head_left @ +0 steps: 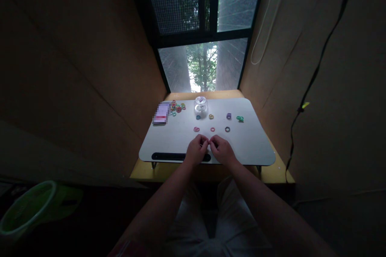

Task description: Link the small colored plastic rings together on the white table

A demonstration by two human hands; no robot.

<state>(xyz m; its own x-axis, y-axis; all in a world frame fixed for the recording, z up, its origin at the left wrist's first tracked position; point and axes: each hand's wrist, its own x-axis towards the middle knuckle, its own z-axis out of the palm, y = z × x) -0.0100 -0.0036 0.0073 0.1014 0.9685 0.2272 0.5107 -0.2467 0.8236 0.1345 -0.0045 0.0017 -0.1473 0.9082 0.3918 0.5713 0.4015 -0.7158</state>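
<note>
My left hand (197, 149) and my right hand (222, 150) meet fingertip to fingertip over the front part of a white folding table (247, 144). Both are closed in a pinch; whatever small thing is between the fingers is too hidden to name. Just beyond them lie small ring-like bands grouped by colour: pink bands (196, 129), a red-pink band (212, 129) and a dark grey band (227, 129). Farther back are blue bands (198, 117), yellow bands (211, 116), purple bands (228, 116) and green bands (240, 119). A mixed pile of bands (177, 107) sits at the back left.
A transparent round container (200, 105) stands at the table's back middle. A blurred-out flat phone-like object (162, 113) lies at the left edge. A dark slot (169, 156) runs along the front. Walls flank both sides; a black cord (313, 76) hangs right. A green basket (30, 204) is lower left.
</note>
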